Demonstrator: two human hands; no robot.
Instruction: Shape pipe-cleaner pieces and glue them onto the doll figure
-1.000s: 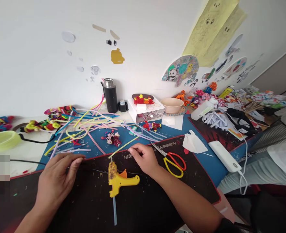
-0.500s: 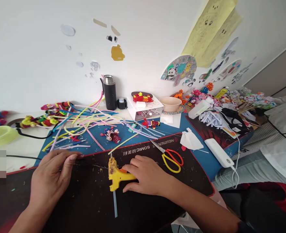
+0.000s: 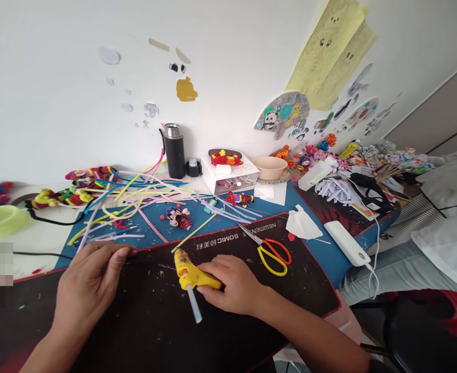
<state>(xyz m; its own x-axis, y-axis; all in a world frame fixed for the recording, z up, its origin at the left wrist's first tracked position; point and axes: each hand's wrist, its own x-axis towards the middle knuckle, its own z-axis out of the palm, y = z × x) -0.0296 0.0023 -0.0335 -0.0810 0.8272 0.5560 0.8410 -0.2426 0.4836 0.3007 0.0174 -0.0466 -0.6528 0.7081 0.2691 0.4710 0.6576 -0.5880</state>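
Observation:
My right hand (image 3: 234, 285) is wrapped around the handle of a yellow hot glue gun (image 3: 182, 264). A pale glue stick (image 3: 194, 305) sticks out of its back end toward me, and its nozzle points away at the mat's far edge. To the left, my left hand (image 3: 90, 285) is closed over the mat, thumb pressed near the forefinger; whatever it may hold is hidden. Scissors (image 3: 273, 254) with one red and one yellow handle lie beyond my right hand. A small pipe-cleaner figure (image 3: 178, 218) lies beyond the nozzle.
Loose pipe cleaners (image 3: 135, 197) spread across the blue mat. Behind them stand a black thermos (image 3: 174, 155), a white box (image 3: 232, 178) and a beige bowl (image 3: 270, 168). A tissue (image 3: 301, 224) and a white power bank (image 3: 347, 243) with cable lie right. Another person's leg (image 3: 387, 259) is beside the table.
My right hand has picked up and tilted the glue gun, closing its grip on the handle; the glue stick has swung rightward. My left hand has shifted slightly right.

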